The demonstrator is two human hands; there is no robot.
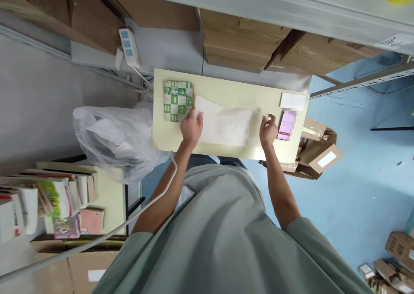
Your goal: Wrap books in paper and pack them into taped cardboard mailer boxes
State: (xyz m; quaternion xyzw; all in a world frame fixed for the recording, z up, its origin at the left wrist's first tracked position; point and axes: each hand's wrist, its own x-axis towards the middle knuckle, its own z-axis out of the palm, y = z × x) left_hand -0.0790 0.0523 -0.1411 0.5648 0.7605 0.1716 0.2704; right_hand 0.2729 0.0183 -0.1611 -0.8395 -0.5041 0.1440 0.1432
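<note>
A thin white sheet (226,123), slightly wavy, lies across the middle of the pale yellow table (226,82). At its left edge is my left hand (192,129), closed on that edge with the thumb over the sheet. A green-and-white checkered book (178,101) with numbers on the cover lies just beside those fingers. My right hand (268,131) is off the sheet's right end, its fingers curled towards the thumb. A small whitish bit shows at these fingertips, too small to name. Close to the right of this hand lies a phone (286,125) with a lit pink screen.
A white card (293,101) lies above the phone. Cardboard boxes (239,39) line the shelf behind the table. A clear plastic bag (113,134) and a power strip (129,47) are on the left. A white cable (145,207) crosses over my left forearm. An open carton (318,151) stands right.
</note>
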